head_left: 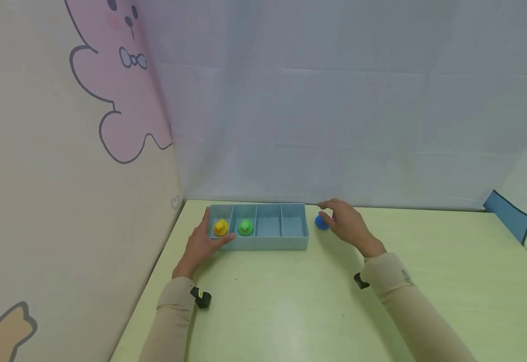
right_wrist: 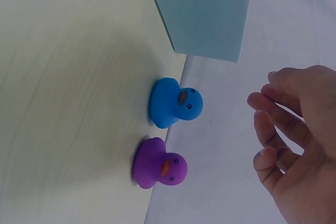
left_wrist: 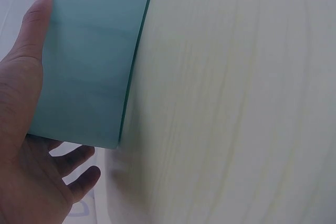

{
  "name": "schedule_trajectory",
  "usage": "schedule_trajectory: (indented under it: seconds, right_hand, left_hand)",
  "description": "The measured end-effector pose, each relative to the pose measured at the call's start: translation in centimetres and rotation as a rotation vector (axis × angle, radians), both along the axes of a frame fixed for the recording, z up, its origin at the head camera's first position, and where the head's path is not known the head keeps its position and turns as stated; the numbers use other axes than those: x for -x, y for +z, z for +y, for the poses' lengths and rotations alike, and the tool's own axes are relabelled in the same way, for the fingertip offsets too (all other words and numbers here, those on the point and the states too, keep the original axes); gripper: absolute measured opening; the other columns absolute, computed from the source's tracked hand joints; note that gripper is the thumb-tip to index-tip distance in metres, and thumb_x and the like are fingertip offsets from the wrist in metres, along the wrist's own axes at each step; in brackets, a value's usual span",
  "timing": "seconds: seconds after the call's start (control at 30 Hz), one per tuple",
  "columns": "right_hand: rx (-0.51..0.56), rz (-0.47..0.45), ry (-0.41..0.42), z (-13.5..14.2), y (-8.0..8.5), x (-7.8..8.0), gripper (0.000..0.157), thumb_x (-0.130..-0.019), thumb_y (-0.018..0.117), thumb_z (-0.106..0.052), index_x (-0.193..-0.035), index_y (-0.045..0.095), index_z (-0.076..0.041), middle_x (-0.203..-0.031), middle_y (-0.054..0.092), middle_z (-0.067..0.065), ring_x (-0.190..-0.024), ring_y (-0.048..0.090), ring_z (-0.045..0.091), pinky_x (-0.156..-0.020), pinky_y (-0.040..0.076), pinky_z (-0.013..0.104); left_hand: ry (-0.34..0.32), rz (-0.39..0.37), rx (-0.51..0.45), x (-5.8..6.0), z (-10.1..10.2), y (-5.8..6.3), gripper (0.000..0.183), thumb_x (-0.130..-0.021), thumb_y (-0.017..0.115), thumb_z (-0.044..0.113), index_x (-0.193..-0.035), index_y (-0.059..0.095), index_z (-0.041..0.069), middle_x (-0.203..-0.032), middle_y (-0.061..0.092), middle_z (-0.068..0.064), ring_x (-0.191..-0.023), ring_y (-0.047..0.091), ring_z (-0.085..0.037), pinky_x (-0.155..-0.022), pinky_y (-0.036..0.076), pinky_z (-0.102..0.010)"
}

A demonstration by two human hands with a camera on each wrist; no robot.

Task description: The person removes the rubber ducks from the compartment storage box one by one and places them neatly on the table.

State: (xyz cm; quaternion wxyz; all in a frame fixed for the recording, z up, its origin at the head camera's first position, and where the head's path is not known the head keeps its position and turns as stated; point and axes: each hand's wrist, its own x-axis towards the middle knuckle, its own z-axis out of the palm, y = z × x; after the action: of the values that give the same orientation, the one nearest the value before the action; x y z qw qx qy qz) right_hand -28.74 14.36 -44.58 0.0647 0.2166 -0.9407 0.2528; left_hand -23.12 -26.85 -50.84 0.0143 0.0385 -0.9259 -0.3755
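A pale blue divided box [head_left: 249,244] stands near the back of the table. Its leftmost compartment holds a yellow rubber duck [head_left: 220,228], and a green rubber duck [head_left: 245,228] sits in the one beside it. My left hand [head_left: 201,245] spans the box's left front corner, thumb straight along the front wall and fingers at the left end. Right of the box, my right hand [head_left: 345,223] hovers with loosely bent fingers and nothing between them. Below it a blue rubber duck [right_wrist: 170,103] and a purple rubber duck [right_wrist: 157,163] stand side by side on the table.
The box's two right compartments [head_left: 281,221] contain nothing. A pale curtain [head_left: 335,125] hangs right behind the table [head_left: 281,306], and a wall with cartoon animals [head_left: 64,201] runs along its left side. Each wrist bears a small black camera [head_left: 201,297].
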Motion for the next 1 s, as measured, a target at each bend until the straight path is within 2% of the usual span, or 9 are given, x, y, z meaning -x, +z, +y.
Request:
schedule_trajectory:
  seconds: [0.27,0.57,0.8,1.0]
  right_hand:
    - [0.023,0.011,0.062,-2.4,0.5,-0.2,0.033,-0.104,0.060,-0.025,-0.131,0.068,-0.007,-0.128,0.070,0.014,-0.096,0.070,0.029,-0.082,0.059,0.048]
    - [0.004,0.008,0.113,-4.1,0.8,-0.5,0.033,-0.102,0.062,-0.023,-0.129,0.069,-0.005,-0.124,0.071,0.013,-0.085,0.065,0.022,-0.070,0.056,0.036]
    - [-0.004,0.009,0.144,-5.5,1.1,-0.5,0.034,-0.103,0.061,-0.024,-0.131,0.068,-0.005,-0.125,0.071,0.012,-0.089,0.065,0.022,-0.077,0.058,0.039]
    - [0.017,0.005,0.170,-6.8,1.3,-0.5,0.035,-0.103,0.062,-0.023,-0.131,0.067,-0.004,-0.124,0.071,0.014,-0.094,0.069,0.028,-0.081,0.059,0.043]
  left_hand:
    - [0.001,0.007,0.005,0.0,-0.2,0.5,0.124,-0.080,0.073,0.070,-0.165,-0.006,0.027,-0.170,0.023,-0.021,-0.151,0.034,-0.048,-0.118,0.036,-0.065]
    - [-0.001,-0.002,-0.009,-0.1,0.0,0.6,0.123,-0.081,0.074,0.068,-0.166,-0.005,0.026,-0.169,0.024,-0.021,-0.150,0.035,-0.049,-0.117,0.036,-0.066]
    - [0.005,-0.001,-0.013,-0.2,0.3,0.5,0.123,-0.081,0.074,0.068,-0.166,-0.003,0.025,-0.168,0.027,-0.023,-0.149,0.036,-0.049,-0.117,0.037,-0.066]
    - [0.006,0.005,-0.009,-0.2,0.3,0.3,0.123,-0.080,0.075,0.068,-0.166,-0.001,0.022,-0.167,0.029,-0.023,-0.149,0.037,-0.048,-0.117,0.037,-0.065]
